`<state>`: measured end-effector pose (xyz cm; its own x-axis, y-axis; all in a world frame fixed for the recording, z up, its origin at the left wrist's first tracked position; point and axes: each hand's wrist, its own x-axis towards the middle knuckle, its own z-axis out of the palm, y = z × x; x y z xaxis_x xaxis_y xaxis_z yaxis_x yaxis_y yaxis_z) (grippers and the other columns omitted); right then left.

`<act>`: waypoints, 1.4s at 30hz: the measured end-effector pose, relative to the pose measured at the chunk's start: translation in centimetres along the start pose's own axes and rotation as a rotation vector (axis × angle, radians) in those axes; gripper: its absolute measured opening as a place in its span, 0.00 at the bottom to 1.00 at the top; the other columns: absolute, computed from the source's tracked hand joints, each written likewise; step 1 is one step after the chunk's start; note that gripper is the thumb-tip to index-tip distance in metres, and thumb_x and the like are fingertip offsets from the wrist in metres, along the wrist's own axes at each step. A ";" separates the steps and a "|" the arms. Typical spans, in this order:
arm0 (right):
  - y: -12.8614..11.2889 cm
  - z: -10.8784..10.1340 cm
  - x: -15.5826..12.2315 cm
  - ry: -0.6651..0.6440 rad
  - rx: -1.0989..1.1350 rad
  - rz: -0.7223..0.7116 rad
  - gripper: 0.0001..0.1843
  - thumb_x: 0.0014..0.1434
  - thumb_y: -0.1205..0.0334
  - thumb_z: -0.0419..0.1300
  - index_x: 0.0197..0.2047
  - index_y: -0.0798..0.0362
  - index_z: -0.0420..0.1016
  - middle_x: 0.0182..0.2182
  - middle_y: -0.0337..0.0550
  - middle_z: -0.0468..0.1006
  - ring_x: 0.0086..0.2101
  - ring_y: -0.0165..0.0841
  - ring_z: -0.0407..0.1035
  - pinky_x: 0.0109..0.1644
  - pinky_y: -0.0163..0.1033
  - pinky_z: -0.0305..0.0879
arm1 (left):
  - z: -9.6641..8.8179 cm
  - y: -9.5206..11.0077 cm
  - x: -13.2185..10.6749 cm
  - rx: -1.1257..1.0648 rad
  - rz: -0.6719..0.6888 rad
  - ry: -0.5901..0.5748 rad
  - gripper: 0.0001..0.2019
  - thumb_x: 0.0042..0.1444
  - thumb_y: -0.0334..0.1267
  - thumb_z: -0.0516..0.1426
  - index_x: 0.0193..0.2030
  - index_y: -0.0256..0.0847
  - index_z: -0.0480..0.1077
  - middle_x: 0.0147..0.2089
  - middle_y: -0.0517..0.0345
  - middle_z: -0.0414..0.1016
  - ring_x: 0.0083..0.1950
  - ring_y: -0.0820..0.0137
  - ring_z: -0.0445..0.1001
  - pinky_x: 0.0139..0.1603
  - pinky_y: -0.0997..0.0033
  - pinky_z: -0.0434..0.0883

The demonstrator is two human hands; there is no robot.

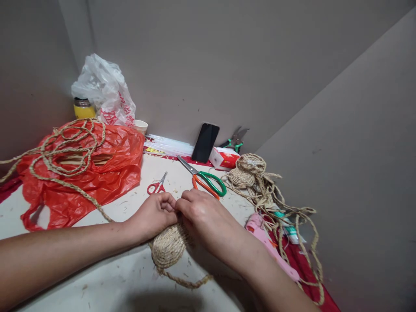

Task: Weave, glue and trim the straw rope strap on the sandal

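My left hand and my right hand meet over a coiled straw-rope piece on the white table. Both hands have their fingers curled and pressed onto the top of the coil, which is partly hidden under them. A braided rope tail trails from the coil toward me. Just beyond the hands lie green-and-orange scissors and small red scissors.
A red plastic bag with looped braided rope fills the left. At the back stand a white bag, a yellow flask, a paper cup, a phone and pliers. At right: woven straw pieces, a pink glue gun.
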<state>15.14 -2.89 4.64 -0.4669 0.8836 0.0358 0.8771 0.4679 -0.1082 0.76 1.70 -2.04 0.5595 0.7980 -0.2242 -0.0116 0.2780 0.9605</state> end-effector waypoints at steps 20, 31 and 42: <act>0.2 -0.6 -0.8 0.486 0.253 0.044 0.07 0.62 0.65 0.53 0.32 0.51 0.67 0.24 0.38 0.72 0.23 0.30 0.67 0.26 0.32 0.59 | -1.8 4.5 -0.4 -0.274 0.313 0.420 0.12 0.39 0.36 0.64 0.31 0.36 0.68 0.25 0.62 0.73 0.28 0.74 0.69 0.31 0.75 0.66; 0.7 -0.5 0.3 0.563 0.762 0.259 0.12 0.57 0.55 0.59 0.28 0.54 0.74 0.22 0.41 0.75 0.24 0.32 0.69 0.28 0.34 0.63 | -1.6 6.3 -1.5 -0.444 0.264 0.386 0.14 0.37 0.34 0.65 0.32 0.36 0.68 0.25 0.59 0.76 0.25 0.73 0.72 0.29 0.75 0.68; 0.4 0.2 1.4 0.525 1.491 0.394 0.23 0.45 0.51 0.72 0.29 0.51 0.61 0.20 0.35 0.76 0.20 0.27 0.69 0.21 0.26 0.59 | -1.9 5.4 -1.1 -0.492 0.211 0.328 0.13 0.41 0.31 0.63 0.36 0.36 0.68 0.28 0.54 0.78 0.28 0.67 0.76 0.32 0.68 0.71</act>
<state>14.85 -1.47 4.48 0.1090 0.9924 0.0564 -0.0991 0.0673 -0.9928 -1.49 3.36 3.12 0.2207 0.9635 -0.1519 -0.5175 0.2477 0.8191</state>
